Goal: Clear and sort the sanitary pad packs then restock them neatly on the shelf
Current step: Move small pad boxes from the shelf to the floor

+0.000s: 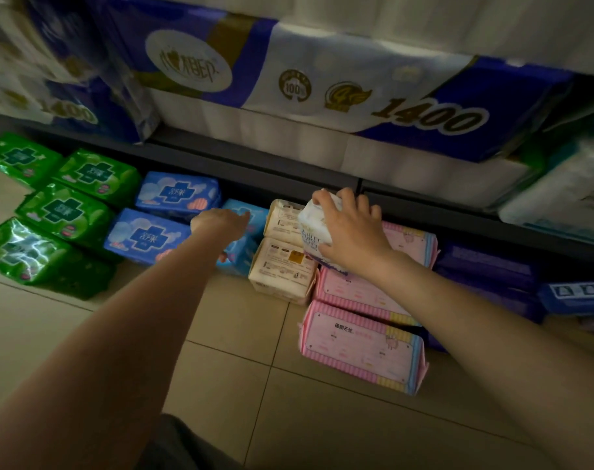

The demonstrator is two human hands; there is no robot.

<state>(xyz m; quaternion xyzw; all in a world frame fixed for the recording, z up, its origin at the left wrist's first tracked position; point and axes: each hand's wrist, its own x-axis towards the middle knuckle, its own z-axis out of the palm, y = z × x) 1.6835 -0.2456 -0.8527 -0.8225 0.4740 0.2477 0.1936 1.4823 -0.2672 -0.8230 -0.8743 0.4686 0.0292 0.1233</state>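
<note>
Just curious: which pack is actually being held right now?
The white pack, gripped by the right hand above the cream and pink packs; those lie flat on the floor.

A single wide-angle view from the person's head looks forward and steeply down, close over both outstretched forearms. Beyond the fingers [326, 198] the dark metal shelf edge [254, 164] crosses the frame, with large blue-and-white plastic-wrapped tissue roll packs [322, 96] above it. Nearer than the fingers, beige square floor tiles [322, 418] fill the lower half. The frame edges bend and blur.
</note>
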